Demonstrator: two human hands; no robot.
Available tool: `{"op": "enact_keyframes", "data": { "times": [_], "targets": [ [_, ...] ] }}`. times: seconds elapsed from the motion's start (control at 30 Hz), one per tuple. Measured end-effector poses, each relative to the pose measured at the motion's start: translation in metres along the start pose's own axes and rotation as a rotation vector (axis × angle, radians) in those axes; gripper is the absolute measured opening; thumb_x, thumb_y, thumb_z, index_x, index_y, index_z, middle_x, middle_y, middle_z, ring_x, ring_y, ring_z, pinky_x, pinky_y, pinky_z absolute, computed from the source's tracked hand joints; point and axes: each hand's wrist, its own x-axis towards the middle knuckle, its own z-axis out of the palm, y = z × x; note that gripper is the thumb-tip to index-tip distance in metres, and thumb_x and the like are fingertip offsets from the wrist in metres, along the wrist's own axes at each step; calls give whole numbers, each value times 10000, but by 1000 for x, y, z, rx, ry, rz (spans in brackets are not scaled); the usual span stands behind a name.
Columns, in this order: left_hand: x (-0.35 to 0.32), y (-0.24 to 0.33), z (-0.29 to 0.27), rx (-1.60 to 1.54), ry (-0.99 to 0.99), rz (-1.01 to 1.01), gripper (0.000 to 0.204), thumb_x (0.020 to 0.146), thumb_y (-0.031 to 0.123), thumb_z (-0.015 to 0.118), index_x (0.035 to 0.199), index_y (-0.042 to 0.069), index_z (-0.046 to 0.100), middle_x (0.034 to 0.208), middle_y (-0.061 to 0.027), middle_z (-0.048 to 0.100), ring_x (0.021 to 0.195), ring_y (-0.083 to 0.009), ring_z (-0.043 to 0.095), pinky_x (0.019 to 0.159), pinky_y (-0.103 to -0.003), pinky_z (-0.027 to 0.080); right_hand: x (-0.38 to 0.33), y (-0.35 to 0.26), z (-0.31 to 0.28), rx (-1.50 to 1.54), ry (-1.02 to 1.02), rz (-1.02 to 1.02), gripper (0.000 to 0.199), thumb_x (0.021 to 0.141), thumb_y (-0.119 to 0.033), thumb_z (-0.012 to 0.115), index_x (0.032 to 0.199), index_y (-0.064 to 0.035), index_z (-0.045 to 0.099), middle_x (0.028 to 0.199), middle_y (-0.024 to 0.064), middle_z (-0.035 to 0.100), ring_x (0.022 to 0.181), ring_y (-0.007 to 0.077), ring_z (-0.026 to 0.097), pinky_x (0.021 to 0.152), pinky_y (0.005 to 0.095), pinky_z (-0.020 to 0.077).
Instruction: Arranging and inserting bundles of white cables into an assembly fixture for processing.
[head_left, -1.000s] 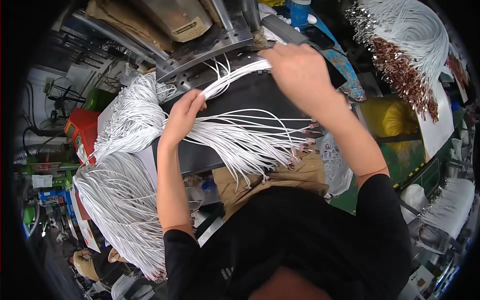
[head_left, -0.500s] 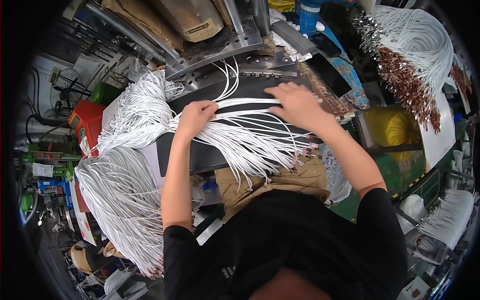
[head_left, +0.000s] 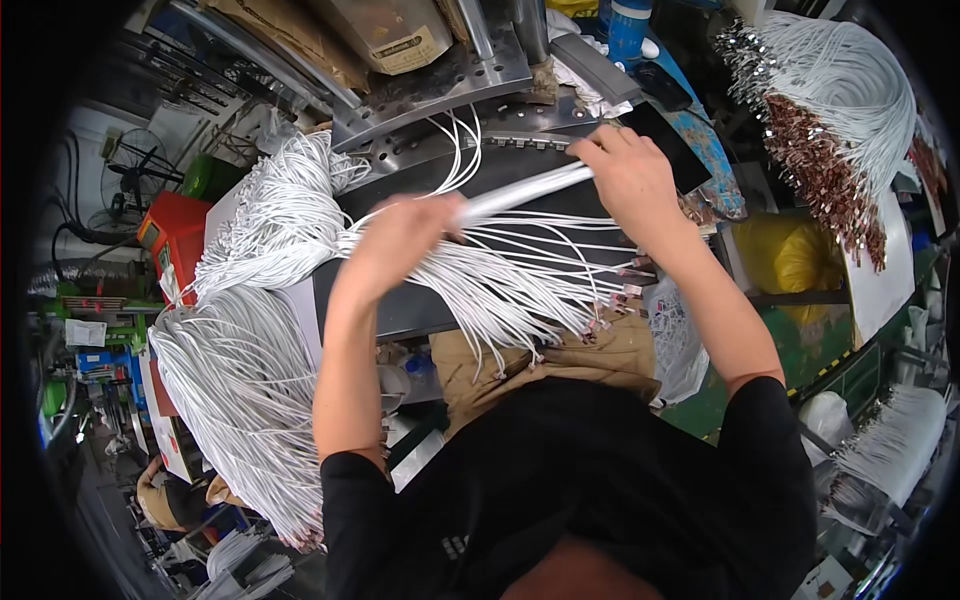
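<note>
A small bunch of white cables is stretched between my two hands above the black work surface. My left hand, smeared by motion, closes round the bunch at its left end. At the other end, my right hand grips the cables between thumb and fingers; their tips are hidden there. Below the bunch, many loose white cables fan out toward me, with small reddish ends at the lower right. A few separate white cables curve up toward the metal fixture.
A gathered heap of white cables lies at the left, with a larger bundle hanging below. The perforated metal fixture stands at the back. A dark phone-like slab lies right of my right hand. More cables with copper-coloured ends are far right.
My right hand has moved up and right, closing on the cable ends. The bunch has lifted from the surface and now slants upward. My left hand has shifted slightly.
</note>
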Motion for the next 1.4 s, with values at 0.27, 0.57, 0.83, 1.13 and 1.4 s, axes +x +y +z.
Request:
{"op": "enact_keyframes", "data": {
  "times": [0.27,0.57,0.83,1.13,1.4],
  "targets": [
    [3,-20,65,-916,-357,-129,266,1035,262,555,1102,14,623,708,42,521,550,-54,402,473,-222,314,11,-10,34,747,57,309,277,925,-233,672,1146,-66,678,997,95,669,885,199,652,818,345,526],
    [63,-16,61,-1114,-135,-175,228,1023,197,568,1124,2,630,753,14,575,604,-72,488,525,-226,403,30,-1,59,920,71,189,330,931,-194,648,1218,-29,649,1045,163,676,922,249,675,855,358,527],
    [90,-36,61,-1147,15,-139,280,973,166,641,1157,-46,640,953,-111,701,816,-186,681,792,-323,593,17,4,82,173,-16,-30,381,865,-128,607,1218,13,619,971,201,658,878,317,655,806,403,514],
    [87,-16,69,-778,-46,-197,224,919,201,724,1007,-2,686,851,-39,677,716,-110,644,707,-244,550,34,17,89,1305,-350,824,322,911,-230,545,1042,17,705,778,161,677,757,282,676,738,352,503],
    [87,-19,78,-792,-8,-130,196,899,184,746,973,13,686,840,-26,670,711,-85,630,679,-218,522,21,5,95,985,-156,574,388,909,-273,525,1133,-15,711,905,148,735,841,277,707,814,370,522]
  ]
}}
